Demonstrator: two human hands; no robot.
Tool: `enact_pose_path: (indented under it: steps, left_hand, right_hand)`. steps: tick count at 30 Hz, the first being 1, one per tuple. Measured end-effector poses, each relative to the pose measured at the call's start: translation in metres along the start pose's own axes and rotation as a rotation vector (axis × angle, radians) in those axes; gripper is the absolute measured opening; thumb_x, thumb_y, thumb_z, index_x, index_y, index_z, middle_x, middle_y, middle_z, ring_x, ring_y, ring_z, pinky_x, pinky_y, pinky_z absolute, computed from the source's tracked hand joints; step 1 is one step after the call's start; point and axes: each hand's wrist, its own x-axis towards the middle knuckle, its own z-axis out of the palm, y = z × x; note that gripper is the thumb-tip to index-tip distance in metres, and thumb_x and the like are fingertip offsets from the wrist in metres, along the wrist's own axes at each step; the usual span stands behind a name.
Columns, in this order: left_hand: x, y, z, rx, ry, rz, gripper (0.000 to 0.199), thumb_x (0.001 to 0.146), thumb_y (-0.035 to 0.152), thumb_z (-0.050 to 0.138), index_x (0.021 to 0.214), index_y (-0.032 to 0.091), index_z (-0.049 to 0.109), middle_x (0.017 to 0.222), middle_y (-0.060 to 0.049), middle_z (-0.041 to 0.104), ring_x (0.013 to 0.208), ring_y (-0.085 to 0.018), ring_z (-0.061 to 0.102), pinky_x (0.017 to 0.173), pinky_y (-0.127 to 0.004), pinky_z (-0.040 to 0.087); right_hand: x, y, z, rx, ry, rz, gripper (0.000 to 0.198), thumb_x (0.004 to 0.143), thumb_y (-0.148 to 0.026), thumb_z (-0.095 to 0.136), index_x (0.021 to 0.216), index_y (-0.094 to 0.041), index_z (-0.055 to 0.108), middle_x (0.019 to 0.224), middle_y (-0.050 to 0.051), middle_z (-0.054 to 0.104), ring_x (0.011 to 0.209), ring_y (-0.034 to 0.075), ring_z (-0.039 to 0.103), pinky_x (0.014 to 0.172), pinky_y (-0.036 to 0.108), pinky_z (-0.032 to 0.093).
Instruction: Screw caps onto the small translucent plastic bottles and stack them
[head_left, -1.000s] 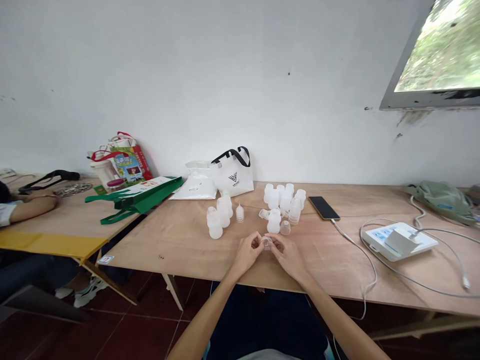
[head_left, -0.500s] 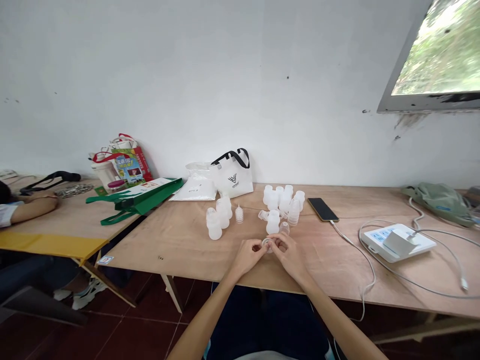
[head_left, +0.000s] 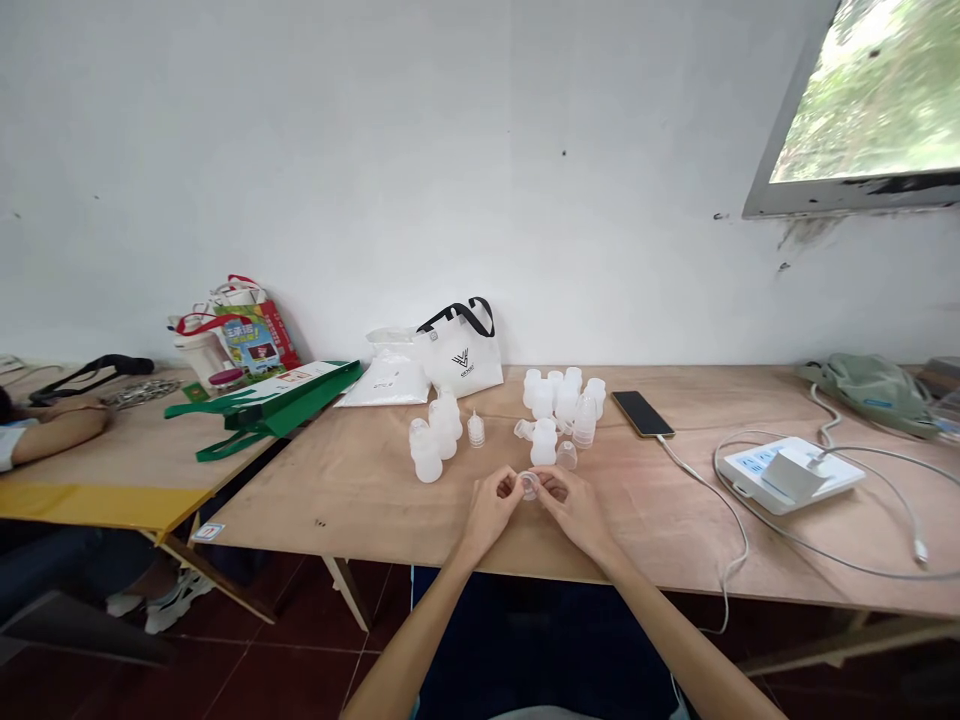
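Between both hands, just above the table's near part, is a small clear round plastic ring-like piece (head_left: 529,486). My left hand (head_left: 495,505) pinches its left side, and my right hand (head_left: 568,503) grips its right side with bent fingers. Just beyond my right hand lies a clear dome-shaped cap (head_left: 567,456), beside an upright frosted bottle (head_left: 544,441). Farther back stand several more frosted bottles (head_left: 555,397) and a clear ribbed bottle part (head_left: 585,422). Left of my hands is a row of frosted bottles (head_left: 427,455), with a clear pointed-tip piece (head_left: 476,430) beside it.
A white bag (head_left: 461,358) and a white plastic packet (head_left: 386,380) rest by the wall. To the right are a phone (head_left: 643,413), a white power strip (head_left: 787,475), cables and a green cloth bag (head_left: 870,393). Leftward, a green bag (head_left: 292,400) and another person's arm (head_left: 67,430) show.
My head view has shifted slightly. The fingers have moved a little around the clear ring-like piece, which shows more openly between them now. The dome-shaped cap is less covered by my right hand.
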Motion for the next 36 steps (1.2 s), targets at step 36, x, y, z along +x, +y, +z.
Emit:
enact_pose_path:
  steps: [36]
  left_hand:
    - [0.0,0.001,-0.004,0.095,-0.181,0.039,0.046,0.09,0.043,0.053,0.054,0.017,0.043,0.051,0.005,0.042,0.055,-0.01,0.037,0.055,-0.026,0.024]
  right_hand:
    - [0.0,-0.002,-0.007,-0.163,-0.07,-0.006,0.027,0.091,-0.045,0.057,0.088,-0.023,0.072,0.074,0.003,0.072,0.061,0.018,0.059,0.06,0.031,0.047]
